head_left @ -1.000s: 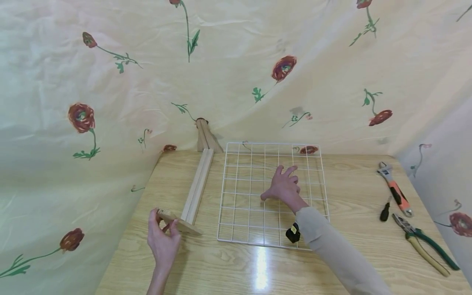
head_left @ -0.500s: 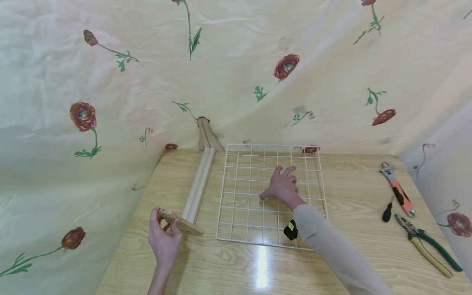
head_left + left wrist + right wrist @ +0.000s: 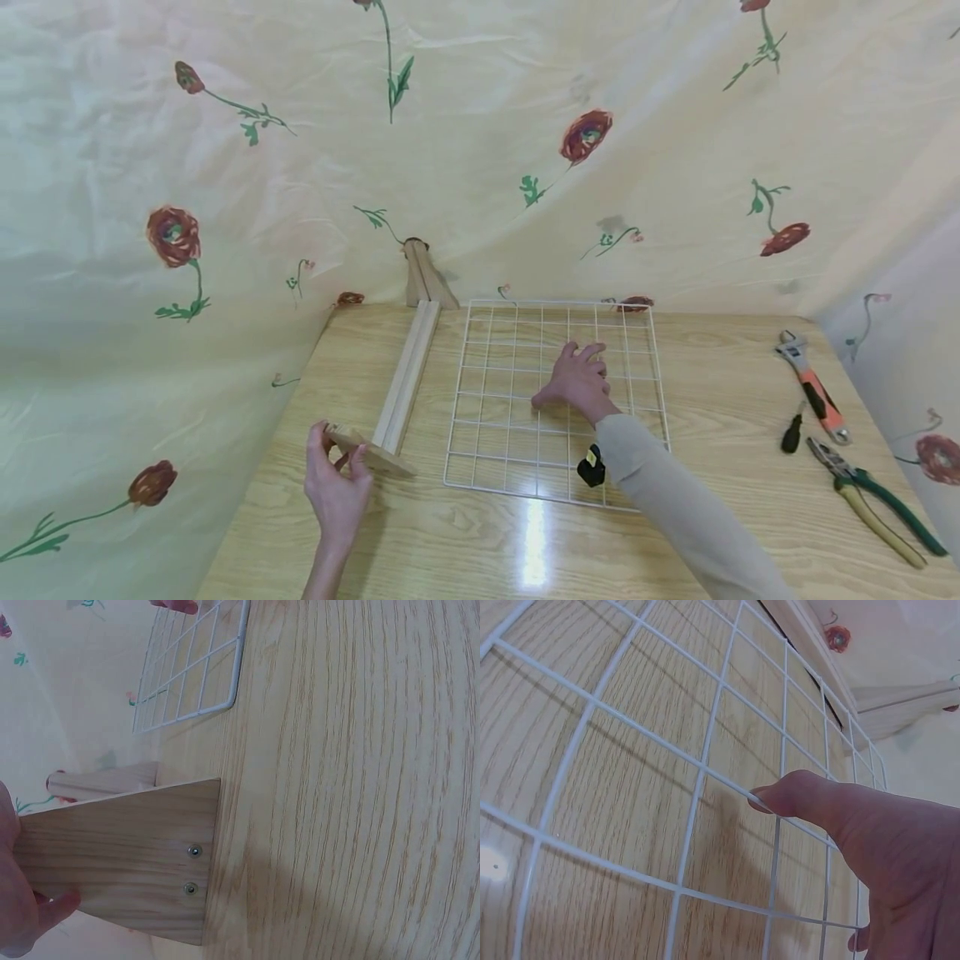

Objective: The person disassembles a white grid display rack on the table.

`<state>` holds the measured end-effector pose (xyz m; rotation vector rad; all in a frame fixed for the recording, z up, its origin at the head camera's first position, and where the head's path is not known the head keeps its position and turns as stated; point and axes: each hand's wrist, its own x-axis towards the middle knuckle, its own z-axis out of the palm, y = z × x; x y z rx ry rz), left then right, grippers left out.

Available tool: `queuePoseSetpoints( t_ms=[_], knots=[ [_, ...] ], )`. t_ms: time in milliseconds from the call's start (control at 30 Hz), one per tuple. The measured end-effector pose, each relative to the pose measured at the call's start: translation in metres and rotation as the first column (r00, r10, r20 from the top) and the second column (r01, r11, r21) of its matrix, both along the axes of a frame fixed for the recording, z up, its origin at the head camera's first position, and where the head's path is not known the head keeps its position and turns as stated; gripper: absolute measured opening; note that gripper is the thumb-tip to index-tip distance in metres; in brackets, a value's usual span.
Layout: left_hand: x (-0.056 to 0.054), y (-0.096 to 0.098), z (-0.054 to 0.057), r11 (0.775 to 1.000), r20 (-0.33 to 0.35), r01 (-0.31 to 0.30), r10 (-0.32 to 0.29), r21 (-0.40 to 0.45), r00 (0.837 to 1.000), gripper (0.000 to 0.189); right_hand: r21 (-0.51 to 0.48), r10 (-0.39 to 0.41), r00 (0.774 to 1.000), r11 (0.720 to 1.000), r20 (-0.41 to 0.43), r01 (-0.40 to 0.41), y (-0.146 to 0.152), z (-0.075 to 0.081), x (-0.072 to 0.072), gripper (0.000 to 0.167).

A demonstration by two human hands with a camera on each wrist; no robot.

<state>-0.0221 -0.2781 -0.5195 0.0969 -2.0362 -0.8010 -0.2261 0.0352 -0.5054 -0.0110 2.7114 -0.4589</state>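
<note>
My left hand pinches the upper, narrower end of a tapered wooden end panel, which has two metal screws showing near its base. From this panel a pale wooden rail runs back to a second wooden end piece by the wall cloth. My right hand, fingers spread and bent, grips a white wire grid panel near its middle. In the right wrist view, its thumb presses on a wire. Shadows set off from the wires show the grid raised above the table there; its fingertips are partly hidden.
A small black object with a yellow label shows through the grid. An adjustable wrench, a black-handled screwdriver and green-and-tan pliers lie at the right. Floral cloth hangs behind and at both sides of the wooden table.
The grid's far edge has dipped slightly and its near left corner has shifted a little, with my right hand on it. My left hand stays on the wooden panel. The view drifts slightly.
</note>
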Motion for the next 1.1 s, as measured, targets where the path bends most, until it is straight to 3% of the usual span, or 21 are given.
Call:
queuePoseSetpoints(
  t_ms=[433, 1100],
  knots=[
    [-0.001, 0.000, -0.002, 1.000, -0.006, -0.007, 0.007, 0.007, 1.000, 0.059, 0.031, 0.019, 0.999, 0.999, 0.042, -0.020, -0.002, -0.012, -0.009, 0.138],
    [-0.001, 0.000, -0.001, 1.000, 0.015, -0.014, 0.014, 0.011, 1.000, 0.059, 0.023, 0.045, 0.999, 0.999, 0.019, -0.045, -0.005, -0.017, -0.016, 0.136]
  ],
)
